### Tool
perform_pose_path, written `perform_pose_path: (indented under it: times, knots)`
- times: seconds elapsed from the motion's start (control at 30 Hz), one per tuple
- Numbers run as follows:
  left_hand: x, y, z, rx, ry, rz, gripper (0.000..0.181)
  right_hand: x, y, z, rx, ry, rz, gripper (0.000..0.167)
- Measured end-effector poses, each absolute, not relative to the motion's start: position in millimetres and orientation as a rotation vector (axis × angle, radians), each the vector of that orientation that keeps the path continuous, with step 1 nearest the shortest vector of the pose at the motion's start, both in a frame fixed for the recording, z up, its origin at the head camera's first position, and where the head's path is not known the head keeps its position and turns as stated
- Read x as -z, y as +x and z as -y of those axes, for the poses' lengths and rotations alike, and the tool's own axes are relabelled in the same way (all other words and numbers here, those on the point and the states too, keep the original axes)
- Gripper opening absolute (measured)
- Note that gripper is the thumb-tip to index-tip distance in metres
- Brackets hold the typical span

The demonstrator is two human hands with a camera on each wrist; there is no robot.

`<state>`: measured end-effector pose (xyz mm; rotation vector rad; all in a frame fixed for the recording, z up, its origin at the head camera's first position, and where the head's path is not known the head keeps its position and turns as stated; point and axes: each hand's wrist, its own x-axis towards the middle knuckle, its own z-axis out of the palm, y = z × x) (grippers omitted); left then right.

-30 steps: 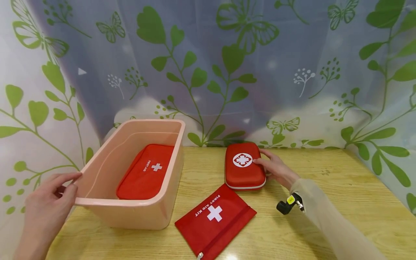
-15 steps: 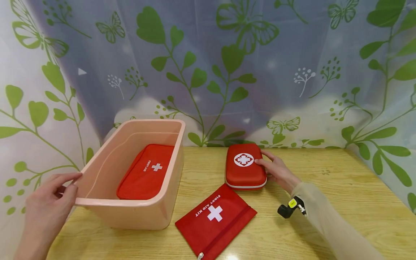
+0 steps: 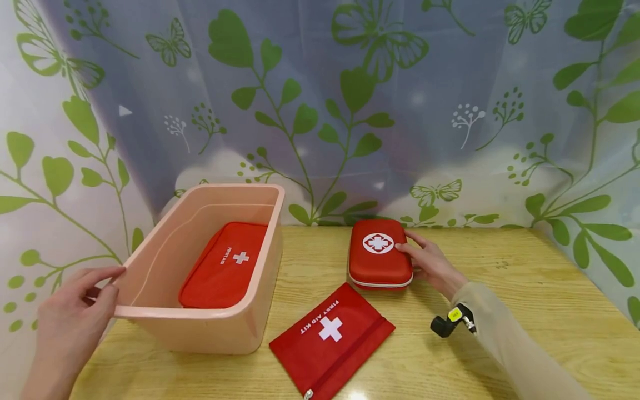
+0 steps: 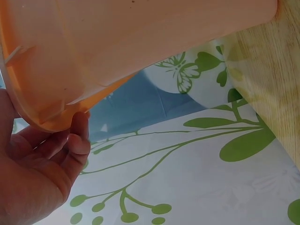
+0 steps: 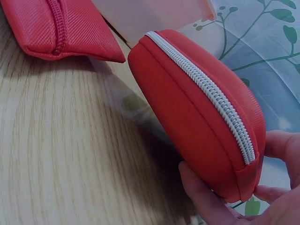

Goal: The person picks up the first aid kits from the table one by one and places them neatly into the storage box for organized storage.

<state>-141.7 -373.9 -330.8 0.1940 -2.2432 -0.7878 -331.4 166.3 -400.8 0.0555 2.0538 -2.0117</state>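
Note:
My left hand [image 3: 75,316] grips the near-left corner of a pink plastic bin [image 3: 220,328]; in the left wrist view its fingers [image 4: 77,147] curl at the bin's rim. Inside the bin lies a red first aid pouch [image 3: 235,244] with a white cross. My right hand [image 3: 432,264] holds the right side of a red hard-shell first aid case [image 3: 372,269], thumb near its round white emblem. The right wrist view shows the case's white zipper [image 5: 206,86] and the hand around one end. Whether the case's underside touches the table, I cannot tell.
A flat red zippered first aid pouch [image 3: 345,339] lies on the wooden table [image 3: 525,289], between bin and right arm. A patterned curtain [image 3: 320,111] with leaves and butterflies hangs behind and on both sides. A small black camera [image 3: 445,325] sits at the right wrist.
The right hand and the red case have shifted slightly to the right. The left hand, the bin and the flat pouch stay in practically the same place.

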Motion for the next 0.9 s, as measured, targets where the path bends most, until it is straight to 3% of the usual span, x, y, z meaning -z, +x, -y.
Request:
perform_pose_path:
  times: [0.9]
  knots:
    - [324.7,-141.6,378.5,0.664,0.148,2.352,0.02,369.6,-319.1,-164.1,2.055,-0.038,-2.065,0.073]
